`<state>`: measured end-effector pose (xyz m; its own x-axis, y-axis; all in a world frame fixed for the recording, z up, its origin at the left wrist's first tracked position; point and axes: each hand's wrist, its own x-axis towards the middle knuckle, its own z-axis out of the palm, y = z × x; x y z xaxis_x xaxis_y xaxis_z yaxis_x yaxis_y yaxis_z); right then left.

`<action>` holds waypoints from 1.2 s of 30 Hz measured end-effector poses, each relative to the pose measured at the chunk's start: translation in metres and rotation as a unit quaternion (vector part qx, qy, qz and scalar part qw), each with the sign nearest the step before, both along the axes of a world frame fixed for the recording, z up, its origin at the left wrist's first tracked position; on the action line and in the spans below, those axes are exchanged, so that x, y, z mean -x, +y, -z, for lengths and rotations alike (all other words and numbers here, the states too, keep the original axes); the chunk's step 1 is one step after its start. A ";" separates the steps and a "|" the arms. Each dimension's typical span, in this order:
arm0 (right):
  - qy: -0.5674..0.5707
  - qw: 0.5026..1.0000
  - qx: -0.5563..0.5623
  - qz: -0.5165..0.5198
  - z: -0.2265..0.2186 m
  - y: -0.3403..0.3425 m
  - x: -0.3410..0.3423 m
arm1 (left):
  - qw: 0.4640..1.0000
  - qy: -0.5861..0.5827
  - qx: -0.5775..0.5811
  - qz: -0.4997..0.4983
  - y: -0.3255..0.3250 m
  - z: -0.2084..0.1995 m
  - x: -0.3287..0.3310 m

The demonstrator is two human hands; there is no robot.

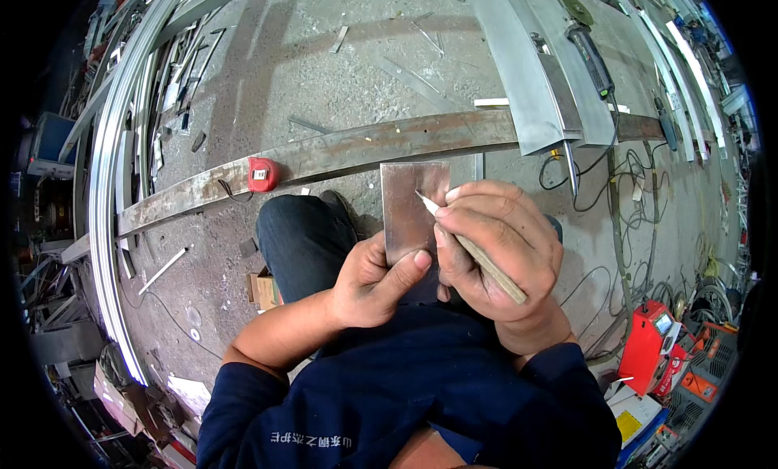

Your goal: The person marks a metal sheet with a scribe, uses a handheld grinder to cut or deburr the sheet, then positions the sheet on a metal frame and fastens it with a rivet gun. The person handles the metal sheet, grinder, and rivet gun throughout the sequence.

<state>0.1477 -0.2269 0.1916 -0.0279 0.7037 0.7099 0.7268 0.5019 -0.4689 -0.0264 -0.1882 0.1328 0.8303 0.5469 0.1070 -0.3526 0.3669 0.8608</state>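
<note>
My left hand (369, 287) grips the lower end of a small rectangular metal plate (405, 214), its thumb lying across the front face. The plate is upright in front of my lap, with a dull, slightly scratched surface. Between the fingers and thumb of my right hand (515, 238) is a pencil (492, 270) with a brownish body, a pale sharpened cone and a dark tip. That tip is at the upper right part of the plate; whether it touches the surface, I cannot tell.
A long steel beam (421, 134) crosses the floor ahead, with a red tape measure (262, 175) on it. Grey metal channels (519, 64) lie at the far right beside an angle grinder (592, 60). Long shiny rails (104, 193) run along the left; a red machine (646, 347) stands right.
</note>
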 end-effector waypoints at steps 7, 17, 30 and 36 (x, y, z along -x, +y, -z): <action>-0.001 1.000 -0.001 0.004 0.001 0.002 0.001 | 1.000 0.011 -0.010 -0.004 0.000 -0.002 0.002; 0.002 1.000 0.001 -0.005 0.000 0.004 0.001 | 1.000 0.005 -0.013 -0.010 0.001 -0.004 0.002; 0.019 1.000 -0.006 -0.005 0.002 0.003 0.001 | 0.998 0.008 -0.057 -0.025 -0.002 -0.004 0.003; 0.030 0.999 0.001 -0.011 0.002 0.001 -0.001 | 0.999 0.018 -0.039 -0.019 -0.004 -0.005 0.002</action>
<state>0.1483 -0.2259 0.1900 0.0003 0.7045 0.7097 0.6864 0.5160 -0.5125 -0.0285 -0.1919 0.1375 0.8133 0.5692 0.1210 -0.3331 0.2848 0.8989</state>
